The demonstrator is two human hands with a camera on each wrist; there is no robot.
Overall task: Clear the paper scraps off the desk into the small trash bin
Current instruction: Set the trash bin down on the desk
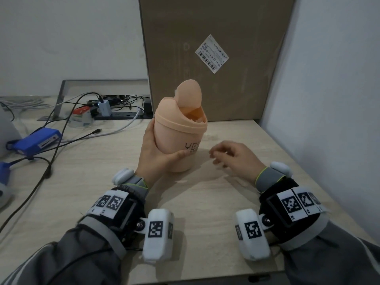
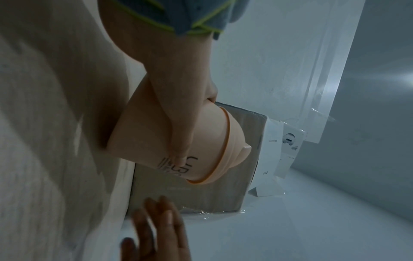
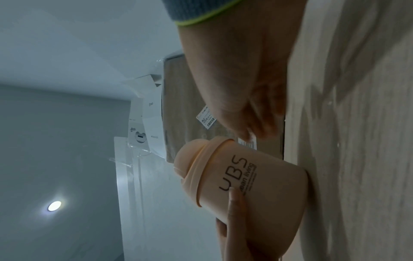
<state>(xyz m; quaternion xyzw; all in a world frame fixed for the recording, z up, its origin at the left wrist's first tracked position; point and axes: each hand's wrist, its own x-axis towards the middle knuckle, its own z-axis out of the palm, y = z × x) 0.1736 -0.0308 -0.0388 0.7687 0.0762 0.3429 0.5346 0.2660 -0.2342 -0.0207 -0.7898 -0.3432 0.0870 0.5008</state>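
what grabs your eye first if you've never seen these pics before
The peach trash bin stands mid-desk with its swing lid tipped open and white scraps showing inside; the left hand grips its side. Just right of it the right hand hovers low over the desk, fingers loosely curled. Behind the bin a tall cardboard box with a barcode label fills the back.

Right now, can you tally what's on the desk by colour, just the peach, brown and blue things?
Peach: 1, the small peach plastic trash bin, gripped by the left hand.
Brown: 1, the big brown cardboard box.
Blue: 2, the blue plastic box and a blue part at the desk's left edge.
Total: 4.
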